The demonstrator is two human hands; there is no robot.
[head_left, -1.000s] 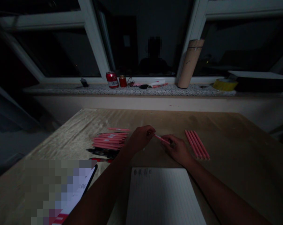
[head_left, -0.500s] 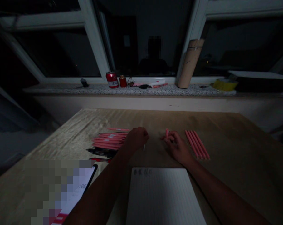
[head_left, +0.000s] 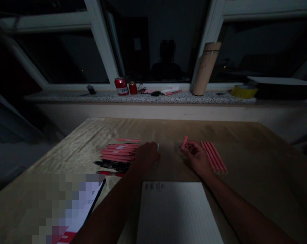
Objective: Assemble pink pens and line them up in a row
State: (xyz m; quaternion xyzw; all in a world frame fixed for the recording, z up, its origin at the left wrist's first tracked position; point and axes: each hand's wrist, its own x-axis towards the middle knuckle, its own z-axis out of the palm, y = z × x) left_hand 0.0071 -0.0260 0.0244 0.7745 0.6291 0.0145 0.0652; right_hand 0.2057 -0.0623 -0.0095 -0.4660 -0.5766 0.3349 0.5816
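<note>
My left hand (head_left: 148, 154) is closed, back of the hand up, just right of a pile of pink pens (head_left: 119, 152). From its fingers sticks a thin pale pen refill (head_left: 158, 146), partly hidden by the hand. Between the thumb and fingers of my right hand (head_left: 197, 157) is a pink pen barrel (head_left: 184, 140), tilted with its upper end to the right. Close beside that hand, several pink pens (head_left: 215, 156) lie side by side in a neat row.
Black pens (head_left: 111, 165) and a red pen (head_left: 107, 173) lie below the pink pile. A lined notebook (head_left: 177, 213) is near me, a phone (head_left: 86, 206) to its left. Cans (head_left: 121, 86), a cardboard tube (head_left: 206, 69) and yellow tape (head_left: 243, 91) stand on the sill.
The pale refill now points up out of my left hand, where before its end showed below. My right hand has shifted slightly right, and the pink barrel leans more.
</note>
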